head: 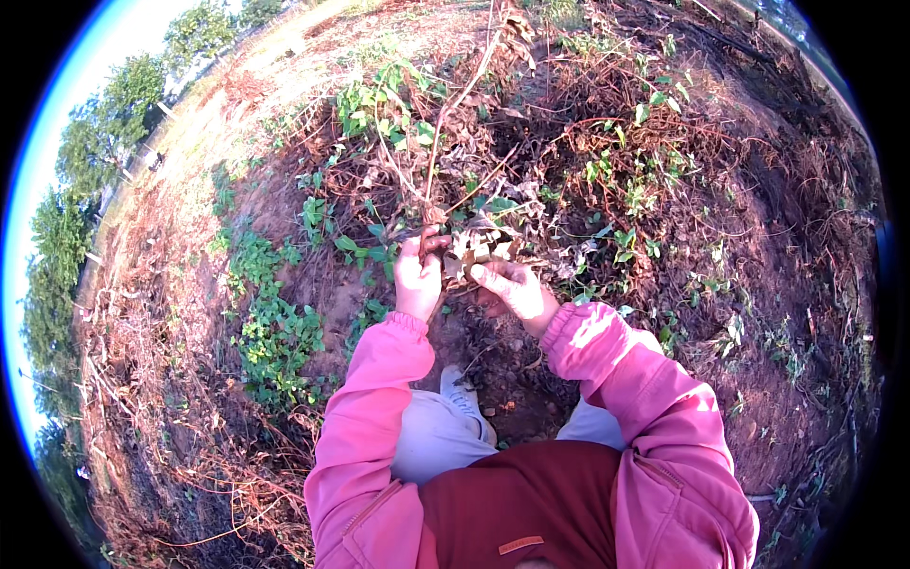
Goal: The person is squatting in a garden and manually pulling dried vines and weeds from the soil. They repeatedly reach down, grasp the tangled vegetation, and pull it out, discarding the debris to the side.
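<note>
My left hand (418, 281) is closed around the lower end of a dry, branching plant stem (437, 139). The stem rises away from me and forks just above my fingers, with curled brown leaves (520, 32) near its far end. Beside it, my right hand (513, 288) has thumb and fingers bent together at a cluster of pale, dry leaves (482, 245). The thumb meets the cluster's lower edge; the fingertips beneath are partly hidden. Both hands are above the ground, in front of my shoes.
Tangled dry vines (611, 135) and withered leaves lie ahead and to the right. Low green plants (274, 334) grow on the soil at left, with reddish dry stalks (234, 498) nearer me. My white shoe (466, 402) rests on bare soil. Trees (106, 135) line the far left.
</note>
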`<action>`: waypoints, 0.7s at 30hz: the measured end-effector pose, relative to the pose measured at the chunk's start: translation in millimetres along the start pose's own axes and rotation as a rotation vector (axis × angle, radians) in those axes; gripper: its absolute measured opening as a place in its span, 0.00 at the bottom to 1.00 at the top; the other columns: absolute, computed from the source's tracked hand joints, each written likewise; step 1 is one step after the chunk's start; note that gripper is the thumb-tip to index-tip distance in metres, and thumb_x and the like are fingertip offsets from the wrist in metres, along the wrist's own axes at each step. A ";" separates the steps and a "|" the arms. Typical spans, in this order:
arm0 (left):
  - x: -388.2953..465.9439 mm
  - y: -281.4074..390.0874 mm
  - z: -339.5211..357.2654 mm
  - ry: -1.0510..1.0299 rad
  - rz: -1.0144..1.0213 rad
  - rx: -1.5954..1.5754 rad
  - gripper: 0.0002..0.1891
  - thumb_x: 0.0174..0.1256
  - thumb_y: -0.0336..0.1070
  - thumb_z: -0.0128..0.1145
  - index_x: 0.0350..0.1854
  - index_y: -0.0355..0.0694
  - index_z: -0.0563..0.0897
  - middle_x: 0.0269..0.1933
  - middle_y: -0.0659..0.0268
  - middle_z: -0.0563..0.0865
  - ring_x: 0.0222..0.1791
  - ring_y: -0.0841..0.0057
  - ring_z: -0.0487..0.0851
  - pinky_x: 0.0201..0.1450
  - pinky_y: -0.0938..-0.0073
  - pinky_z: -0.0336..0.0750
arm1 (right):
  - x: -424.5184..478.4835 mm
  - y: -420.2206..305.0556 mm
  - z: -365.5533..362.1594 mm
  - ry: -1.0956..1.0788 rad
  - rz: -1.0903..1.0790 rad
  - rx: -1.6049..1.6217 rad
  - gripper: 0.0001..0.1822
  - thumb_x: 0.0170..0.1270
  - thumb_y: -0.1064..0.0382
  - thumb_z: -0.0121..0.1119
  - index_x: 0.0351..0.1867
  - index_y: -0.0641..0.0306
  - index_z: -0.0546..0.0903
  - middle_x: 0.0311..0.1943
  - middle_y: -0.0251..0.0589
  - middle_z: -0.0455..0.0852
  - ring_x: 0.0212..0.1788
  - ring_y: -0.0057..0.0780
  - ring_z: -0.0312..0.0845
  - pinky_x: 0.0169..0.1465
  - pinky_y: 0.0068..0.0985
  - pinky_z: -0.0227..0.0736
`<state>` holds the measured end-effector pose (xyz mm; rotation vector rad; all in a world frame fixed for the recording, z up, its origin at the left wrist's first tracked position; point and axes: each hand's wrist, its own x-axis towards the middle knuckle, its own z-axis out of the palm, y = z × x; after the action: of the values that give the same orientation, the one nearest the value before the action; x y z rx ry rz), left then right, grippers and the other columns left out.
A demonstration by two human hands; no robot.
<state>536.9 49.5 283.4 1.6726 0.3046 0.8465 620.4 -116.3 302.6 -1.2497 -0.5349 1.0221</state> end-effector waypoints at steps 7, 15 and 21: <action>-6.2 14.2 32.9 0.029 0.358 0.508 0.18 0.52 0.20 0.47 0.47 0.35 0.77 0.36 0.58 0.82 0.28 0.70 0.79 0.34 0.75 0.73 | 13.7 7.8 -2.9 0.316 0.077 0.395 0.21 0.57 0.49 0.63 0.46 0.60 0.77 0.35 0.35 0.84 0.32 0.23 0.81 0.31 0.25 0.77; 11.9 -16.0 26.1 0.207 -0.163 -0.137 0.22 0.67 0.22 0.39 0.64 0.35 0.64 0.47 0.61 0.79 0.43 0.76 0.81 0.46 0.77 0.76 | 39.0 27.2 9.2 0.331 -0.127 0.267 0.06 0.63 0.69 0.53 0.36 0.64 0.81 0.26 0.34 0.84 0.22 0.18 0.78 0.25 0.15 0.72; 34.3 -73.6 -34.2 0.251 -0.832 -0.663 0.14 0.72 0.40 0.43 0.33 0.36 0.74 0.31 0.58 0.83 0.26 0.68 0.82 0.28 0.70 0.78 | 23.0 42.0 19.4 0.155 -0.158 -0.064 0.10 0.61 0.73 0.52 0.42 0.71 0.78 0.31 0.38 0.84 0.26 0.21 0.78 0.29 0.19 0.75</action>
<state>555.4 116.9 229.8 0.7027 0.7369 0.4338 601.7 -87.4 264.1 -1.3090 -0.5403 0.7740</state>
